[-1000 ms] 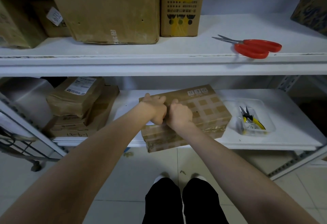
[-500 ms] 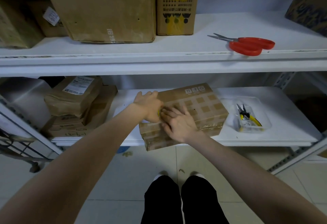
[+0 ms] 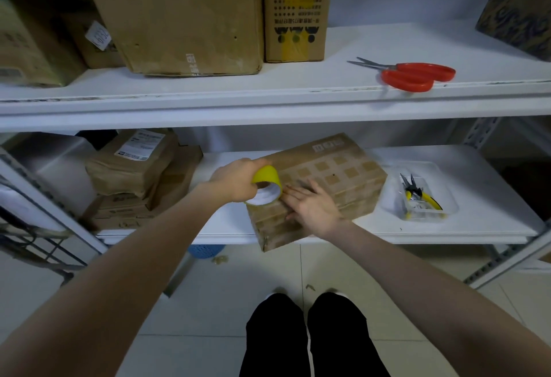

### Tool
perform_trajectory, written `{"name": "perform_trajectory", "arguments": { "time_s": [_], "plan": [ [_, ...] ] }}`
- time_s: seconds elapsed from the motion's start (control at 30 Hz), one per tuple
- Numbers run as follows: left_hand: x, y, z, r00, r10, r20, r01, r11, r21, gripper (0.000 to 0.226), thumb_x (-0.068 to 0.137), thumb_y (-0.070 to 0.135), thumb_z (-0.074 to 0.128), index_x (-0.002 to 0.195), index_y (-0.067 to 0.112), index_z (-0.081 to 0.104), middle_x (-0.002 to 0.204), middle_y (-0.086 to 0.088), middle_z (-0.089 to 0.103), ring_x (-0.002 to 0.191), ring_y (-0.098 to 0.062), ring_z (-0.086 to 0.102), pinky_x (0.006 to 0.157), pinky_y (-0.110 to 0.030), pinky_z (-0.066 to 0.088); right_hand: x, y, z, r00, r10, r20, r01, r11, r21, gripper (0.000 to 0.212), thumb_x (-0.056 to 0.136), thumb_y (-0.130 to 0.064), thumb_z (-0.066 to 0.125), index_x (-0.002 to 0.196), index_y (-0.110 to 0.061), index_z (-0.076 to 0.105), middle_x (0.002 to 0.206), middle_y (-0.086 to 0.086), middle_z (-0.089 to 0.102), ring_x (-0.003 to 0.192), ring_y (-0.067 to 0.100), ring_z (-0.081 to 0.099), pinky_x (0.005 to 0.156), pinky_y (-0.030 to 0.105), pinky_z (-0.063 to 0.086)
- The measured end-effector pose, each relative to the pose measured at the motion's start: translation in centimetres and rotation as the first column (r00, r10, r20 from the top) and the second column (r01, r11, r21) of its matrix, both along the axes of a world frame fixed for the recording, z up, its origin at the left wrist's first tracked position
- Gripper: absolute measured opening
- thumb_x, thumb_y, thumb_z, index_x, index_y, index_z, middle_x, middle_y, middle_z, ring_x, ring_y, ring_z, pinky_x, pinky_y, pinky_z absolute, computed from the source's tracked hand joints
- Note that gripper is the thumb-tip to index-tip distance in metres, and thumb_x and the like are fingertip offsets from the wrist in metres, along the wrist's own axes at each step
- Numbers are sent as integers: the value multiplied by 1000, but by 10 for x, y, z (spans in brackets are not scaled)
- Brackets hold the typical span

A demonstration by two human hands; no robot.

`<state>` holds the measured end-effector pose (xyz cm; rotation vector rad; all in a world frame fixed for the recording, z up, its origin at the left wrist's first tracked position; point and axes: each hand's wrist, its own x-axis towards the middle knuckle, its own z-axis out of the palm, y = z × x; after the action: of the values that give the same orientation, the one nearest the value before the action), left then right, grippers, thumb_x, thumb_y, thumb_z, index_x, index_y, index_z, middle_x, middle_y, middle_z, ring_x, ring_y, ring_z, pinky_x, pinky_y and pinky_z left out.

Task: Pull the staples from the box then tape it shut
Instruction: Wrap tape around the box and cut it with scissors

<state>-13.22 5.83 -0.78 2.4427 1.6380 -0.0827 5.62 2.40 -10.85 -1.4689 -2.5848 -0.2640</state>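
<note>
A brown cardboard box (image 3: 337, 174) with a square pattern lies on the lower white shelf (image 3: 477, 221), its near corner jutting over the shelf's front edge. My left hand (image 3: 235, 178) grips a yellow tape roll (image 3: 267, 186) at the box's left end. My right hand (image 3: 310, 203) lies flat with straight fingers on the box top, right beside the roll, pressing down. The tape strip itself is too blurred to make out.
Pliers with yellow handles (image 3: 417, 194) lie in a clear plastic tray (image 3: 390, 197) right of the box. Red scissors (image 3: 414, 74) rest on the upper shelf (image 3: 328, 102). Stacked parcels (image 3: 134, 168) stand to the left, large cartons (image 3: 179, 13) above.
Both hands were clenched together on the box's left part. My right hand has flattened onto the top, and my left hand has drawn away to the left with the tape roll now showing.
</note>
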Motion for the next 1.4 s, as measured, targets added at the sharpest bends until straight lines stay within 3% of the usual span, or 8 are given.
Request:
{"name": "perform_trajectory", "arguments": {
  "time_s": [0.13, 0.27, 0.7, 0.9, 1.03, 1.17, 1.3, 1.4],
  "plan": [
    [15, -9, -3, 996, -16, 86, 20, 999, -45, 62, 77, 28, 56, 133, 46, 35, 118, -3, 61, 105, -30, 58, 83, -42, 53, 41, 3, 5, 998, 20, -58, -23, 999, -44, 51, 75, -26, 78, 123, -16, 64, 130, 1, 62, 123, 12, 56, 112, 47, 23],
    [24, -11, -3, 998, -41, 44, 43, 998, -43, 45, 77, 31, 58, 119, 43, 50, 109, 2, 64, 101, -27, 59, 80, -41, 54, 50, 4, 9, 998, 44, -33, -49, 983, -178, 49, 94, -27, 56, 141, -22, 46, 150, -4, 40, 142, 8, 29, 116, 36, -3],
    [33, -11, 8, 960, -152, -236, 80, 954, -288, 46, 81, 17, 51, 126, 27, 56, 117, -2, 62, 97, -24, 57, 82, -35, 52, 48, 4, 14, 1000, 11, -3, -12, 969, -246, 55, 94, -31, 55, 146, -27, 37, 155, -11, 30, 143, 3, 22, 116, 38, 1],
    [41, -11, 11, 917, -222, -332, 118, 945, -306, 51, 83, 13, 47, 131, 30, 48, 108, 1, 55, 89, -21, 49, 73, -31, 44, 29, -5, 17, 983, -30, 180, 72, 971, -230, 70, 89, -26, 52, 150, -24, 18, 157, 1, 22, 142, 18, 25, 107, 44, 25],
    [53, -13, 7, 969, -79, -233, 14, 964, -267, 18, 78, 36, 59, 92, 26, 63, 87, 5, 62, 81, -18, 56, 74, -31, 43, 5, -5, 22, 956, -98, 276, 155, 969, -194, 65, 86, -30, 53, 145, -25, 27, 147, 6, 33, 131, 27, 36, 99, 43, 35],
    [62, -12, 0, 990, 90, -110, -111, 973, -201, 31, 82, 45, 53, 65, 19, 50, 71, 5, 53, 79, -20, 51, 90, -40, 44, 1, -5, 28, 935, -111, 337, 218, 929, -300, 66, 89, -24, 50, 149, -25, 22, 153, 5, 22, 138, 26, 25, 101, 48, 29],
    [64, -10, 3, 982, 156, -109, -175, 963, -204, 19, 74, 35, 58, 71, 17, 53, 71, 0, 55, 75, -21, 57, 77, -32, 48, 13, -21, 59, 979, -157, 127, 188, 942, -279, 49, 88, -18, 50, 135, -19, 41, 136, 8, 49, 120, 29, 50, 86, 38, 40],
    [67, -6, 4, 968, 177, -176, -222, 933, -284, 18, 78, 32, 54, 68, 17, 54, 64, -2, 55, 66, -21, 57, 75, -30, 47, 22, -36, 102, 957, -95, -275, 127, 987, 102, 22, 85, -15, 49, 104, -13, 60, 98, 6, 63, 89, 30, 62, 62, 33, 45]
  ]
}}
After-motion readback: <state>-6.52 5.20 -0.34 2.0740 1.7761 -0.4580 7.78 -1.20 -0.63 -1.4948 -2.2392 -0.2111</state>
